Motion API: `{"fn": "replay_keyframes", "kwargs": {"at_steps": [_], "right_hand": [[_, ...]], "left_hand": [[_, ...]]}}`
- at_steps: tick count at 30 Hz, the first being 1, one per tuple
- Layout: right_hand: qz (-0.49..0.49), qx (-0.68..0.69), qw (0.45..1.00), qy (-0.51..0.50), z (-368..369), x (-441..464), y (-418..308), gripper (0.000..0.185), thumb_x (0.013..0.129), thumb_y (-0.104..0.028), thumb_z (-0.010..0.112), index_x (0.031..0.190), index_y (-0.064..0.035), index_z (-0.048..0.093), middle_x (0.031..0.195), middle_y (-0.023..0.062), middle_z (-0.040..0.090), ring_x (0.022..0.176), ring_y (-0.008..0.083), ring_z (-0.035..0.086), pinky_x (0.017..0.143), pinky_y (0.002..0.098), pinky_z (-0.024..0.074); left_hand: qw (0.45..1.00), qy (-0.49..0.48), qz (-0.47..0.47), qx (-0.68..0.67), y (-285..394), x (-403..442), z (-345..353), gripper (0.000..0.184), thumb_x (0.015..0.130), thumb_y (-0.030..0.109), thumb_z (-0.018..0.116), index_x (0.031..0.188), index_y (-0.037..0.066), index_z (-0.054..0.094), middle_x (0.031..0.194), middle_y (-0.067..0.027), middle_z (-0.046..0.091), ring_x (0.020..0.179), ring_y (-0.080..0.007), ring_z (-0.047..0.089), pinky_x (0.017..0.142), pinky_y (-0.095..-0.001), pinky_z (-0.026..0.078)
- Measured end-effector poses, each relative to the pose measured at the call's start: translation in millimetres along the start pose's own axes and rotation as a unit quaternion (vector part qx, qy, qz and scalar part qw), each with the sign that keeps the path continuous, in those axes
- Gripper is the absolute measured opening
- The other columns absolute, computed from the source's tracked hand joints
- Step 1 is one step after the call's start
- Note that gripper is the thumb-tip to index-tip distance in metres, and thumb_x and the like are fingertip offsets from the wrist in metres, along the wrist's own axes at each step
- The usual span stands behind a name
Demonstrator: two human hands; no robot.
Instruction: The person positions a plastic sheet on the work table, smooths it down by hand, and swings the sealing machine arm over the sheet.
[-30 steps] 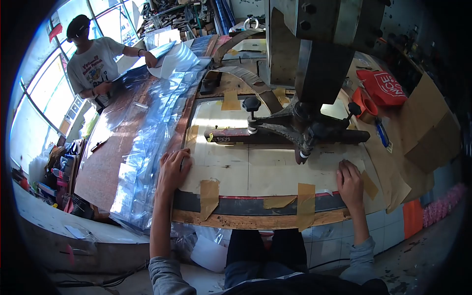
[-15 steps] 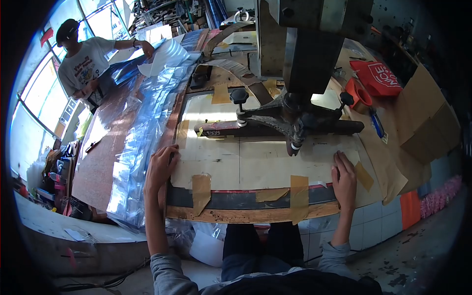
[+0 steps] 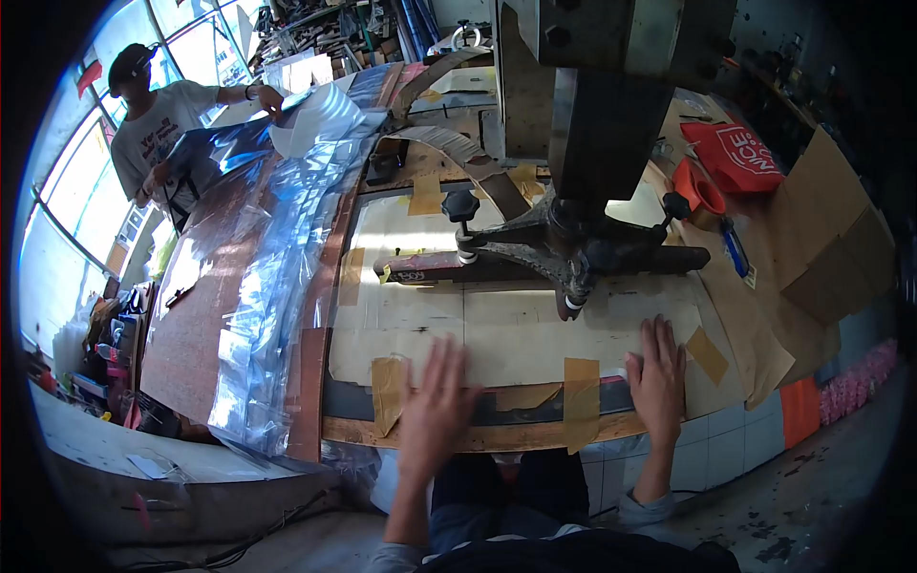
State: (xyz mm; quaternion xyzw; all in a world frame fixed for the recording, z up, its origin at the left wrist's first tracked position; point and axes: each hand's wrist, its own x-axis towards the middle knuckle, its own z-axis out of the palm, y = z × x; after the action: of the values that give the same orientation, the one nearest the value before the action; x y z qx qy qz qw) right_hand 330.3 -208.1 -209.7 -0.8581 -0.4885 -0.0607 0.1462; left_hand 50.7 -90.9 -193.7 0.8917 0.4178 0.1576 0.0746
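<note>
While a co-worker (image 3: 158,138) stands at the far left with a dark blue sheet (image 3: 224,148), I watch the person nearest me work both bare hands over a pale sheet (image 3: 392,329). It lies flat on the bench, under a dark iron bar (image 3: 521,269) borne by a cast bracket (image 3: 530,234), and a heavy column (image 3: 608,143) rises above. The left hand (image 3: 435,406) is blurred, its fingers stretched out and nothing in its grasp; it is over the sheet's front edge, just beside a strip of brown tape (image 3: 387,393), and I can't tell whether it touches. The right hand (image 3: 656,382) is open too, fingers straight and pointing away from the body, by the sheet's front right corner; it seems to rest there. Between the hands, nearer the right, a second tape strip (image 3: 581,406) runs down over the wooden edge (image 3: 497,439). Left of the sheet lies a long band of clear plastic film (image 3: 272,277). To the right, a red bag (image 3: 731,158), an orange ring (image 3: 707,199) and a blue cutter (image 3: 735,250) lie near an open cardboard box (image 3: 831,244).
</note>
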Motion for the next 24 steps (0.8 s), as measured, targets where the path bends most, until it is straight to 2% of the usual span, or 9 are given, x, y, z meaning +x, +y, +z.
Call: {"fn": "replay_keyframes", "kwargs": {"at_steps": [2,3,4,8,11,17,24], "right_hand": [[0.007,-0.048,0.999,-0.013,0.4,-17.5,-28.1,0.056,0.095,-0.029,0.053,0.143,-0.0064,0.038,0.148,0.018,0.037,0.139,0.0336,0.034,0.11,0.0587,0.0269],[0.001,-0.036,0.999,-0.006,1.2,-26.9,-41.1,0.056,0.094,-0.03,0.054,0.143,-0.0068,0.039,0.148,0.0182,0.037,0.14,0.0336,0.034,0.11,0.0592,0.0254],[-0.006,-0.024,1.0,0.002,3.1,-36.8,-53.6,0.056,0.093,-0.03,0.055,0.143,-0.0072,0.04,0.149,0.0184,0.037,0.14,0.0336,0.033,0.111,0.0597,0.0239],[-0.007,0.025,0.999,0.029,7.9,-46.9,-60.4,0.055,0.091,-0.027,0.057,0.14,-0.0058,0.046,0.148,0.0181,0.039,0.14,0.0323,0.034,0.112,0.0584,0.0212],[-0.031,0.061,0.997,0.045,8.0,-44.0,-61.7,0.05,0.09,-0.024,0.058,0.134,-0.0025,0.052,0.145,0.0181,0.044,0.138,0.0318,0.038,0.113,0.0579,0.0214],[-0.073,0.099,0.992,0.041,10.9,-43.1,-59.1,0.042,0.089,-0.019,0.059,0.125,0.0011,0.059,0.137,0.0173,0.053,0.133,0.0303,0.046,0.113,0.0553,0.0252],[-0.056,0.113,0.991,0.043,9.7,-42.1,-62.1,0.041,0.088,-0.015,0.059,0.125,0.0018,0.059,0.135,0.0166,0.055,0.132,0.0297,0.047,0.113,0.0543,0.0258]], "left_hand": [[0.996,0.016,0.039,-0.078,53.4,-4.3,28.3,0.052,0.094,0.025,0.056,0.142,0.008,0.043,0.151,-0.0124,0.037,0.143,-0.0271,0.029,0.116,-0.0546,0.015],[0.997,-0.014,0.045,-0.054,70.0,-7.8,32.6,0.054,0.092,0.025,0.057,0.141,0.008,0.044,0.151,-0.0117,0.038,0.142,-0.0268,0.032,0.115,-0.0568,0.015],[0.998,-0.001,0.032,-0.046,73.0,-11.7,33.6,0.055,0.09,0.025,0.058,0.141,0.008,0.045,0.15,-0.0114,0.039,0.142,-0.0266,0.033,0.115,-0.0576,0.015],[0.999,0.014,0.004,-0.05,60.5,-12.8,30.8,0.056,0.088,0.028,0.06,0.138,0.006,0.048,0.147,-0.0119,0.043,0.14,-0.0268,0.036,0.115,-0.0572,0.017],[0.997,0.011,0.021,-0.078,63.6,-9.1,30.2,0.058,0.088,0.029,0.061,0.138,0.005,0.048,0.146,-0.0142,0.044,0.139,-0.0278,0.038,0.115,-0.0543,0.021],[0.996,0.008,0.03,-0.088,66.8,-5.2,31.7,0.057,0.088,0.032,0.062,0.137,0.006,0.05,0.145,-0.0171,0.045,0.137,-0.0287,0.04,0.113,-0.051,0.028],[0.997,0.004,0.03,-0.073,67.4,-4.8,31.5,0.057,0.087,0.034,0.063,0.136,0.008,0.051,0.145,-0.0167,0.045,0.137,-0.0276,0.041,0.113,-0.0524,0.027]]}}
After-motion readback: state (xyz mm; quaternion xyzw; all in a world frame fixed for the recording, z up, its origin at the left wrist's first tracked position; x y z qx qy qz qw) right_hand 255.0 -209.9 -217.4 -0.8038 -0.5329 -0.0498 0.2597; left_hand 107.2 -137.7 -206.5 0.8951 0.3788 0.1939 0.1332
